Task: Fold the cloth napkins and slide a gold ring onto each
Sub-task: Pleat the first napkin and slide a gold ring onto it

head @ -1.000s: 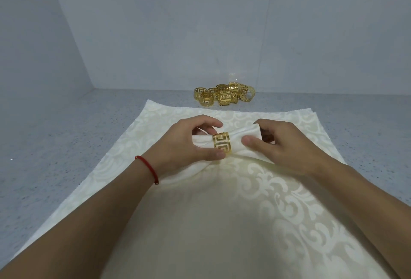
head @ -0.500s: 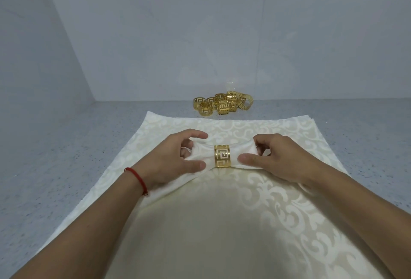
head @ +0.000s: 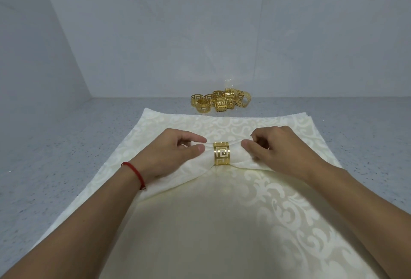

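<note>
Both hands, left (head: 175, 154) and right (head: 280, 151), pinched the napkin (head: 242, 159) beside the ring (head: 222, 153); uneven tugging could apparently shift it off-centre.

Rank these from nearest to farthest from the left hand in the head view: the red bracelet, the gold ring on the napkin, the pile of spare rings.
1. Red bracelet, on the left hand's own wrist.
2. Gold ring on the napkin, just right of its fingers.
3. Pile of spare rings, beyond the cloth by the wall.
</note>
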### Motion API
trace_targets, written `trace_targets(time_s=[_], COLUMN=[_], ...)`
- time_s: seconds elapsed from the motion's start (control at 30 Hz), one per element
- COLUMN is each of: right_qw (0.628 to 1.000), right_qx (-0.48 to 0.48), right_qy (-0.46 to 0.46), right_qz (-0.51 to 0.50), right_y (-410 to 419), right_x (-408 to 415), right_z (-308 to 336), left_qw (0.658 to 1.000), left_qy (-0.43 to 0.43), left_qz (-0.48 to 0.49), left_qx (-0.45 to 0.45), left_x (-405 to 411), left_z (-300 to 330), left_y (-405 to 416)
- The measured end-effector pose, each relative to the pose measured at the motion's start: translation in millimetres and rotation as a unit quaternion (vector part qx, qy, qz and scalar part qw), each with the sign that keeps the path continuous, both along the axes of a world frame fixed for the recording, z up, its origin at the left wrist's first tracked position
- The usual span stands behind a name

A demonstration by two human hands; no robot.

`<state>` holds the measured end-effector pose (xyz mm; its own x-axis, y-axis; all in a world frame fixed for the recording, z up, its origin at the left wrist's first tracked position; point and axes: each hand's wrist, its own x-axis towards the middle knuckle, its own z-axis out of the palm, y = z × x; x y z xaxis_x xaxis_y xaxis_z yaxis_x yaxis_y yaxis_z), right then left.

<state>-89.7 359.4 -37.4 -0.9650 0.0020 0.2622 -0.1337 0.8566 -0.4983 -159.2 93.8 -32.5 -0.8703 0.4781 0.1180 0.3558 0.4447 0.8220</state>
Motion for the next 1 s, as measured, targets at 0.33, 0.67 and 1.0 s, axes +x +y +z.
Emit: trace_targets(time_s=[0.33, 0.67, 1.0], right_qw=[0.973, 0.993, 0.984], right_qx=[0.195, 0.087, -0.108], right_qy=[0.087, 0.028, -0.14], right_qz=[0.085, 0.069, 0.012], right_y=[-50, -41, -19], right_x=[4, 2, -9], right_z=[2, -4, 30], left_qw=[1.0, 1.0, 0.999], left_qy=[0.011, 0.016, -0.045], left_qz=[-0.003, -0.001, 0.019], left_qx=[-0.006, 0.002, -0.005], left_x=[2, 2, -12], left_z=[-1, 0, 14], left_y=[-1, -1, -14])
